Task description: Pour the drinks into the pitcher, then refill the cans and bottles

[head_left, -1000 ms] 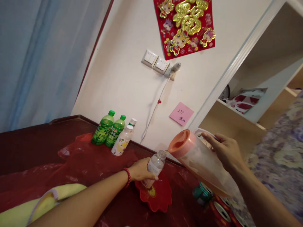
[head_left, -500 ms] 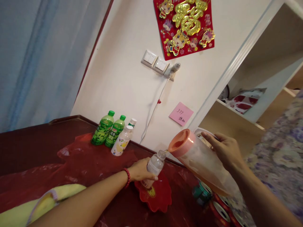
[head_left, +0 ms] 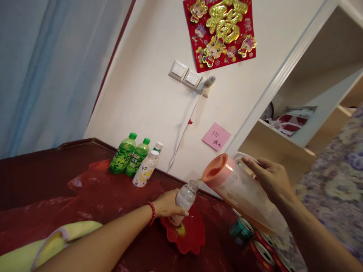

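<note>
My left hand [head_left: 168, 206] is wrapped round a clear plastic bottle [head_left: 185, 198] with no cap, tilted slightly above a red scalloped dish [head_left: 187, 238]. With my right hand [head_left: 270, 181] I grip the handle of a translucent pitcher [head_left: 244, 196] that has an orange lid [head_left: 217, 170]. The pitcher leans to the left, and a thin stream of liquid runs from its spout into the bottle's mouth. Some brownish liquid lies along the pitcher's lower side. The fingers behind the bottle are partly hidden.
Two green-capped bottles [head_left: 123, 153] and a white bottle [head_left: 145, 170] stand by the wall, another behind. Several opened cans [head_left: 262, 253] are at the lower right. A yellow cloth [head_left: 68, 230] lies at left. A white cord [head_left: 184, 136] hangs from the socket.
The pitcher is tipped about the same, and the stream at its spout shows a little more clearly. Both hands keep their hold, and the view has shifted very slightly.
</note>
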`<control>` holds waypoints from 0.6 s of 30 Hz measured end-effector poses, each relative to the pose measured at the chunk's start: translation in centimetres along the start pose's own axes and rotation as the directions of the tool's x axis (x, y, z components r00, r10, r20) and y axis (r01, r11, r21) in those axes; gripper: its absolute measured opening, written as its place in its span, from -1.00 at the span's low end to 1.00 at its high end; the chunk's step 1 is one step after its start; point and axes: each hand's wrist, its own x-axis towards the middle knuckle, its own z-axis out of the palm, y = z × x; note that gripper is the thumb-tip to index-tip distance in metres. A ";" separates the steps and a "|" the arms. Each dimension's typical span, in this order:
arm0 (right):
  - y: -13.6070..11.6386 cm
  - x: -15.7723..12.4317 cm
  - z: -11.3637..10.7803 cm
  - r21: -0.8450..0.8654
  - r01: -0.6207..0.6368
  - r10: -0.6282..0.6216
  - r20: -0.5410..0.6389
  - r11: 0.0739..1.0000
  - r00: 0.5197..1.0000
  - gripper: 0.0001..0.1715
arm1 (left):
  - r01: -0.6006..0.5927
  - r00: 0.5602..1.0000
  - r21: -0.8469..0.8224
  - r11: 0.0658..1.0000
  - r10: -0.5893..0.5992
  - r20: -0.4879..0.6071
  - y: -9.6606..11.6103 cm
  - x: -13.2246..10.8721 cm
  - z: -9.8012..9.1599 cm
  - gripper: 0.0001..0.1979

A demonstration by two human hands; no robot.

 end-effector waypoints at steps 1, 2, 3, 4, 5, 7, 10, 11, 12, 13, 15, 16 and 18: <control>0.0 0.0 0.0 0.002 0.001 -0.001 0.003 1.000 1.000 -0.13 | 0.001 1.000 -0.001 1.000 -0.001 0.001 0.0 0.0 0.0 -0.32; -0.1 -0.1 0.0 0.004 0.001 -0.001 0.005 1.000 1.000 -0.13 | 0.002 1.000 -0.002 1.000 -0.002 0.001 -0.1 0.0 0.0 -0.33; -0.1 -0.1 -0.1 0.004 0.001 -0.001 0.007 1.000 1.000 -0.14 | 0.003 1.000 -0.003 1.000 -0.003 0.000 -0.1 0.0 0.0 -0.33; -0.1 -0.1 -0.1 0.004 0.000 0.000 0.006 1.000 1.000 -0.14 | 0.004 1.000 -0.004 1.000 -0.004 -0.001 -0.1 0.0 0.0 -0.33; -0.2 -0.1 -0.1 0.002 -0.001 0.001 0.005 1.000 1.000 -0.15 | 0.004 1.000 -0.005 1.000 -0.004 -0.002 -0.1 0.0 0.0 -0.33; -0.3 -0.1 -0.2 -0.003 -0.003 0.003 -0.001 1.000 1.000 -0.15 | 0.003 1.000 -0.007 1.000 -0.003 -0.003 0.0 0.0 0.0 -0.34; -0.4 -0.2 -0.2 -0.004 -0.002 0.002 -0.001 1.000 1.000 -0.15 | 0.000 1.000 -0.010 1.000 0.000 -0.002 0.0 -0.1 0.0 -0.34; -0.4 -0.2 -0.2 -0.002 0.000 0.000 0.000 1.000 1.000 -0.15 | -0.002 1.000 -0.011 1.000 0.001 -0.002 0.0 -0.1 -0.1 -0.33; -0.4 -0.2 -0.2 -0.001 0.002 -0.002 0.002 1.000 1.000 -0.15 | -0.003 1.000 -0.012 1.000 0.003 -0.003 0.0 -0.1 -0.1 -0.33; -0.4 -0.2 -0.2 0.001 0.004 -0.004 0.003 1.000 1.000 -0.14 | -0.004 1.000 -0.013 1.000 0.003 -0.004 0.0 -0.1 0.0 -0.32; -0.4 -0.2 -0.2 0.003 0.005 -0.005 -0.002 1.000 1.000 -0.14 | -0.005 1.000 -0.016 1.000 0.005 -0.007 -0.1 -0.1 0.0 -0.33; -0.4 -0.2 -0.2 0.004 0.005 -0.005 -0.005 1.000 1.000 -0.14 | -0.005 1.000 -0.018 1.000 0.005 -0.008 -0.1 0.0 0.0 -0.33; -0.3 -0.2 -0.1 0.005 0.005 -0.005 -0.010 1.000 1.000 -0.13 | -0.006 1.000 -0.023 1.000 0.006 -0.008 -0.3 0.1 0.1 -0.34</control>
